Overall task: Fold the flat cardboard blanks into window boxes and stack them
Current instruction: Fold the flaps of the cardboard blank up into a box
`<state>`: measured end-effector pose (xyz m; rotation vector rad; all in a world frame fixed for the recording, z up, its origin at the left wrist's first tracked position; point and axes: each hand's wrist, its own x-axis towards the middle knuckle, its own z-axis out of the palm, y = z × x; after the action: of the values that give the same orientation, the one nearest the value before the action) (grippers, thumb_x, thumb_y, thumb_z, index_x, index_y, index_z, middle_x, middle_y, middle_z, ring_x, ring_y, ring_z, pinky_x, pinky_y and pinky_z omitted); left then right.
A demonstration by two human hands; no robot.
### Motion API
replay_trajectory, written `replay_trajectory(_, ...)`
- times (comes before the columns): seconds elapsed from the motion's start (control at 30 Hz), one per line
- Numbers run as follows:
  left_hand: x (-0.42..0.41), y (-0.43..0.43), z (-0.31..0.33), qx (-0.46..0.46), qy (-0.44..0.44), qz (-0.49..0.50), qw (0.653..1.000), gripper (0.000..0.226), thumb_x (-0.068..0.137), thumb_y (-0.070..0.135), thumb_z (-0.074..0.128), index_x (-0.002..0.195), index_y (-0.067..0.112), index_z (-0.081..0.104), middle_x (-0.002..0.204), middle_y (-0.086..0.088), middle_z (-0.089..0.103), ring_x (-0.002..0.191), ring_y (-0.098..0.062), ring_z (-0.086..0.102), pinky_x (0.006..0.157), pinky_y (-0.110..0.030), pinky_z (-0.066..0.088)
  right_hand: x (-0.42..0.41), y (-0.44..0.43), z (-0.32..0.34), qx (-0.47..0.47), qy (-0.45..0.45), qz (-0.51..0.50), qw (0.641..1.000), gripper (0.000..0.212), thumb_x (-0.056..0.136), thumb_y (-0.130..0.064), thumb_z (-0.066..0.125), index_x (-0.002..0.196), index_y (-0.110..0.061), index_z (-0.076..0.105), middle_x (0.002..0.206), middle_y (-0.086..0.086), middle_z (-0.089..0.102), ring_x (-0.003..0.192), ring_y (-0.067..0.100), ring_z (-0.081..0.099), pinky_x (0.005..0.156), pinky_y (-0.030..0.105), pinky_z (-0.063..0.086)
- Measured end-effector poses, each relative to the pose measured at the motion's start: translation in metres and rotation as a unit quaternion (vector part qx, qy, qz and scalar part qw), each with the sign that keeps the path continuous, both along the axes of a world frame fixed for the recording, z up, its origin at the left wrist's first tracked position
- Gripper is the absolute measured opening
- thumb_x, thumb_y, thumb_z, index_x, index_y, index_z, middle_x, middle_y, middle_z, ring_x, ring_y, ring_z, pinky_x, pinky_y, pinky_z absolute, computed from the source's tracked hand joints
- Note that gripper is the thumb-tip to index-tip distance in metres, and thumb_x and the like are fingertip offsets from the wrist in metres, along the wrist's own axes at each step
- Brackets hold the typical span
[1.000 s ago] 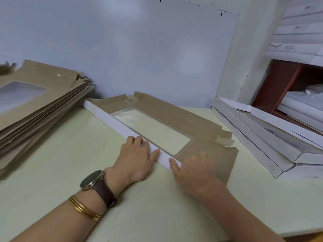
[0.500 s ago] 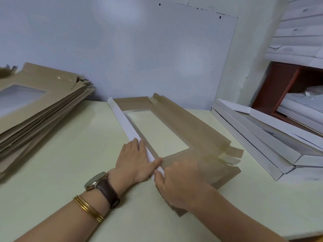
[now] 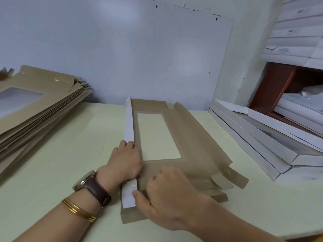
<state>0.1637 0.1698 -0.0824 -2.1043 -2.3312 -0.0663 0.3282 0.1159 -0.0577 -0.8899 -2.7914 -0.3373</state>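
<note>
Head view: on the left a pile of flat blanks rests on the table. At centre the blank being worked lies flat on the table, brown side up, its white side flap folded over. The left hand presses that flap with its fingers laid flat. The right hand bears on the near panel with bent fingers; I cannot tell whether it pinches. The board looks light, thin and springy, so it is best held along the creases, clear of the film window. On the right, finished boxes are stacked closed, contents hidden.
</note>
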Motion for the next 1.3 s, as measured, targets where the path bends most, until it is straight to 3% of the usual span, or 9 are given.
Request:
replay_trajectory(0.13,-0.012,0.002,-0.002,-0.008,0.017,-0.014,1.0,0.025,0.09,0.011,0.034,0.114,0.012,0.043,0.125,-0.003,0.043,0.112,-0.026,0.039,0.078,-0.032,0.031,0.008,0.035,0.012,-0.174,0.041,-0.022,0.984,0.049,0.099,-0.047,0.028,0.061,-0.017,0.04,0.061,0.004,0.047,0.06,0.023,0.041,0.055,0.033,0.027)
replay_trajectory(0.23,-0.035,0.004,-0.002,-0.009,0.025,-0.022,0.999,0.05,0.089,0.009,0.033,0.138,0.017,0.037,0.145,0.002,0.035,0.127,-0.023,0.037,0.098,-0.034,0.035,0.022,0.081,0.021,-0.167,0.049,-0.079,0.982,0.033,0.098,-0.035,0.034,0.098,-0.016,0.061,0.093,0.01,0.063,0.094,0.03,0.056,0.076,0.036,0.045)
replay_trajectory(0.37,-0.066,0.003,0.002,-0.039,-0.028,-0.03,0.998,0.071,0.09,0.001,0.028,0.153,0.031,0.018,0.161,0.011,0.005,0.146,-0.017,0.02,0.119,-0.031,0.014,0.045,0.133,0.023,-0.16,-0.037,-0.135,0.977,0.038,0.096,-0.011,0.036,0.131,-0.008,0.05,0.132,0.013,0.05,0.124,0.03,0.042,0.102,0.035,0.033)
replay_trajectory(0.5,-0.076,0.005,0.001,-0.04,-0.019,-0.044,0.998,0.081,0.084,-0.007,0.026,0.152,0.035,0.017,0.162,0.009,0.002,0.148,-0.012,0.013,0.119,-0.038,-0.001,0.058,0.153,0.02,-0.238,-0.081,-0.159,0.955,0.067,0.089,0.003,0.036,0.153,-0.012,0.023,0.162,0.009,0.01,0.149,0.021,0.012,0.117,0.026,0.013)
replay_trajectory(0.67,-0.09,0.014,-0.001,-0.006,0.042,-0.029,0.999,0.063,0.095,0.01,0.031,0.147,0.046,0.027,0.161,0.006,0.007,0.147,-0.021,0.011,0.118,-0.04,0.009,0.066,0.158,0.013,-0.274,-0.107,-0.151,0.944,0.07,0.09,0.006,0.033,0.154,-0.02,0.021,0.163,0.003,0.011,0.149,0.015,0.008,0.112,0.018,0.006)
replay_trajectory(0.8,-0.097,0.02,0.003,0.041,0.105,-0.004,0.994,0.05,0.097,0.028,0.037,0.136,0.059,0.035,0.139,0.001,0.025,0.12,-0.027,0.028,0.101,-0.034,0.026,0.07,0.157,0.004,-0.284,-0.092,-0.169,0.939,0.06,0.099,-0.013,0.034,0.154,-0.03,0.02,0.163,-0.003,0.011,0.148,0.012,0.012,0.117,0.023,0.007)
replay_trajectory(1.0,-0.081,0.025,0.001,0.058,0.134,0.04,0.988,0.047,0.089,0.02,0.034,0.13,0.04,0.044,0.128,-0.002,0.027,0.112,-0.029,0.029,0.094,-0.036,0.028,0.055,0.141,-0.013,-0.21,-0.108,-0.211,0.949,0.055,0.102,-0.042,0.022,0.155,-0.034,0.008,0.163,-0.005,0.007,0.148,0.015,0.013,0.116,0.034,0.019)
replay_trajectory(1.13,-0.06,0.029,0.002,0.048,0.069,0.024,0.996,0.034,0.097,0.033,0.032,0.124,0.031,0.053,0.142,-0.001,0.031,0.125,-0.03,0.027,0.104,-0.041,0.024,0.035,0.129,-0.021,-0.178,-0.099,-0.247,0.947,0.057,0.102,-0.043,0.018,0.156,-0.025,0.008,0.163,0.004,0.013,0.148,0.023,0.016,0.115,0.037,0.02)
replay_trajectory(1.3,-0.019,0.023,0.02,-0.078,-0.066,-0.057,0.993,0.051,0.097,0.055,0.035,0.136,0.026,0.049,0.147,-0.002,0.037,0.134,-0.029,0.03,0.111,-0.041,0.025,0.004,0.123,-0.023,-0.14,-0.117,-0.322,0.929,0.059,0.102,-0.04,0.014,0.156,-0.015,0.011,0.158,0.014,0.024,0.137,0.031,0.037,0.107,0.039,0.03)
